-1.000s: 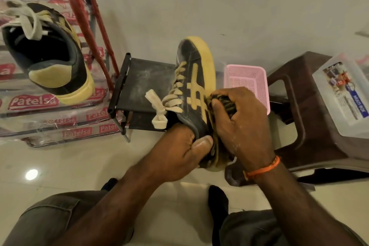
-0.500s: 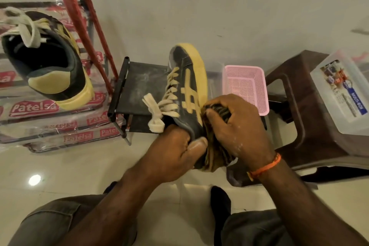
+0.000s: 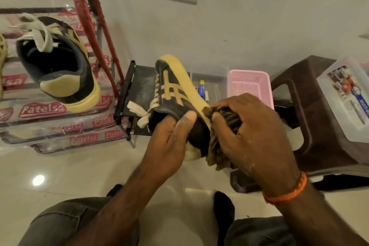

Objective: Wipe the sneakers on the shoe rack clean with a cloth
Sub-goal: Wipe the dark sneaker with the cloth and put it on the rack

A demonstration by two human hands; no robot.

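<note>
Pale floor tiles (image 3: 75, 168) spread beneath me. Just right of the shoe rack (image 3: 83, 6), my left hand (image 3: 169, 142) grips the black-and-yellow sneaker (image 3: 175, 94) at its collar, while my right hand (image 3: 255, 136) clamps the brown cloth (image 3: 217, 152) against its sole edge. Its mate (image 3: 60, 66) sits on the rack.

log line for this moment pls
left hand grips sneaker heel | right hand presses cloth on sole edge | second sneaker on rack

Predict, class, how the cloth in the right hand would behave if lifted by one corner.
The cloth probably hangs limp: it bunches inside the right hand and droops below it. It likely weighs little and should not slip easily, since the fingers alone keep it against the sneaker.
</note>
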